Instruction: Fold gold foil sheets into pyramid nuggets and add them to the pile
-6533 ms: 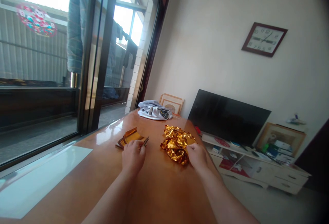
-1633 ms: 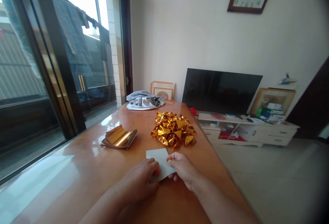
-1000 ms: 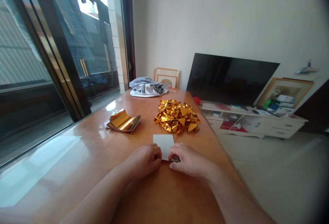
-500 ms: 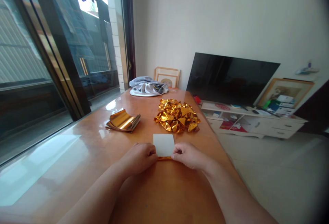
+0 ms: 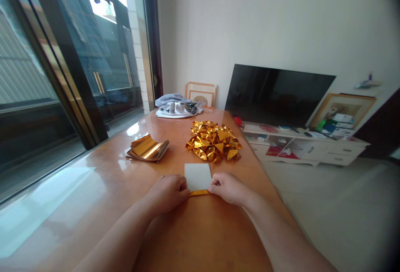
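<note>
A sheet of gold foil paper (image 5: 197,176) lies on the table with its pale back facing up. Along its near edge runs a narrow folded strip showing the gold side. My left hand (image 5: 171,189) pinches the left end of that fold, and my right hand (image 5: 225,188) pinches the right end. Both hands rest low at the tabletop, fingers closed. Beyond the sheet sits a heap of folded gold foil pieces (image 5: 215,140). To the left is a stack of gold foil sheets (image 5: 147,148), the top one curling up.
The glossy wooden table (image 5: 200,238) stretches away from me. A bundle of grey-white cloth (image 5: 178,107) lies at its far end. Sliding glass doors are on the left. A large television (image 5: 278,97) stands on a white cabinet (image 5: 312,151) to the right.
The gold strip along the sheet's near edge shows slightly wider and flatter. Both hands keep their pinch in nearly the same place; the view has shifted slightly.
</note>
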A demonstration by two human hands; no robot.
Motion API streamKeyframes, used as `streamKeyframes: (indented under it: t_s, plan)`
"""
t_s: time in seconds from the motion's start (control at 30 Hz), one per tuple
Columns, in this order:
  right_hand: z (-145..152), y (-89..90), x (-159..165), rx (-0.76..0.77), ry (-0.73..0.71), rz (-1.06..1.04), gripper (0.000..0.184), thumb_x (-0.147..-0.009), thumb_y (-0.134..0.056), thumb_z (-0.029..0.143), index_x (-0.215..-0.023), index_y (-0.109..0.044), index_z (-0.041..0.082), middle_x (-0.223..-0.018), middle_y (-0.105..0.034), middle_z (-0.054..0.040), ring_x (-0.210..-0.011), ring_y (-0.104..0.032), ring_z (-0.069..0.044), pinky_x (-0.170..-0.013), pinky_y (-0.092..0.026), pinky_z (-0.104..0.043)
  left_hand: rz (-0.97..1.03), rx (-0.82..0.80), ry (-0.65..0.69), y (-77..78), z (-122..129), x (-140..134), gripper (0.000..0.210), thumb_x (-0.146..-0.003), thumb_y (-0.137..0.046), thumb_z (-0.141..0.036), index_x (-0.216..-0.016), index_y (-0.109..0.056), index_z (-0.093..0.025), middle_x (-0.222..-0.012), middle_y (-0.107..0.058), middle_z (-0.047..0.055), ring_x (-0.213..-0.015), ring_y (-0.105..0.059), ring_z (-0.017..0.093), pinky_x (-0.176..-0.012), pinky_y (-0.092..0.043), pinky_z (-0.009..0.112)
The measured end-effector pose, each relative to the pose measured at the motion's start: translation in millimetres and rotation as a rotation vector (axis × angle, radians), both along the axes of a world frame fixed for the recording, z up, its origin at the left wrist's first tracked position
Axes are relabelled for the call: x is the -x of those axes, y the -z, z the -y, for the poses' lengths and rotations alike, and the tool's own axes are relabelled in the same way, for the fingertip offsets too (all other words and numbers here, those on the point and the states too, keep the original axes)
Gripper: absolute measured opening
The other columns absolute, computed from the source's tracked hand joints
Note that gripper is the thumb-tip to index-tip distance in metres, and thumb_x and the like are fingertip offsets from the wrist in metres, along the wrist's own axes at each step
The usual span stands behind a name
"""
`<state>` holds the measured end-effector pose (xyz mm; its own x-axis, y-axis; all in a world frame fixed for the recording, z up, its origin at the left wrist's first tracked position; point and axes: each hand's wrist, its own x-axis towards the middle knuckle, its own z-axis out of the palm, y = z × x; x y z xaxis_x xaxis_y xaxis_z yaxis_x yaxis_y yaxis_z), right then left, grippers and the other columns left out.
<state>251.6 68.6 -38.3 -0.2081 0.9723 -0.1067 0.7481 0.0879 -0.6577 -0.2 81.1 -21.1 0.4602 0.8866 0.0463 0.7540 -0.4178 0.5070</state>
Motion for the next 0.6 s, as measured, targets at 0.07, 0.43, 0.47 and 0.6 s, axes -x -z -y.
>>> streamKeyframes:
  t_s: [0.07, 0.43, 0.47, 0.6]
  plan:
    - [0.9, -0.8, 0.6, -0.011, -0.002, 0.015, 0.017, -0.078, -0.067, 0.035, -0.077, -0.068, 0.019, -0.07, -0.068, 0.0011, -0.061, -0.055, -0.012, -0.053, -0.029, -0.022, -0.015, -0.009, 0.005, 2.1, -1.0, 0.1, 0.017, -0.077, -0.059, -0.034, -0.066, -0.061, -0.022, -0.07, -0.065, 0.001, -0.064, -0.054, 0.018, -0.059, -0.027, 0.029]
    - [3.8, -5.0, 5.6, -0.058, 0.017, 0.119, 0.015, -0.078, -0.067, 0.035, -0.077, -0.069, 0.02, -0.073, -0.07, 0.0003, -0.063, -0.055, -0.014, -0.055, -0.028, -0.024, -0.06, -0.004, -0.008, 5.8, -2.5, 0.2, 0.016, -0.078, -0.058, -0.034, -0.068, -0.058, -0.022, -0.072, -0.064, 0.001, -0.064, -0.053, 0.017, -0.058, -0.025, 0.028]
    - [4.2, -5.9, 6.1, -0.06, 0.017, 0.124, 0.014, -0.078, -0.067, 0.035, -0.077, -0.069, 0.021, -0.073, -0.07, 0.0002, -0.063, -0.055, -0.014, -0.055, -0.028, -0.024, -0.063, -0.007, -0.009, 5.7, -2.5, 0.2, 0.016, -0.078, -0.058, -0.034, -0.068, -0.058, -0.022, -0.073, -0.064, 0.001, -0.065, -0.053, 0.017, -0.058, -0.025, 0.028]
    - [6.5, -9.7, 7.3, -0.066, 0.015, 0.152, 0.013, -0.079, -0.067, 0.034, -0.078, -0.069, 0.021, -0.076, -0.071, -0.0002, -0.065, -0.055, -0.014, -0.055, -0.027, -0.025, -0.082, -0.012, -0.005, 3.2, -1.5, 0.6, 0.017, -0.08, -0.058, -0.035, -0.07, -0.059, -0.022, -0.076, -0.067, 0.001, -0.068, -0.055, 0.018, -0.06, -0.026, 0.028]
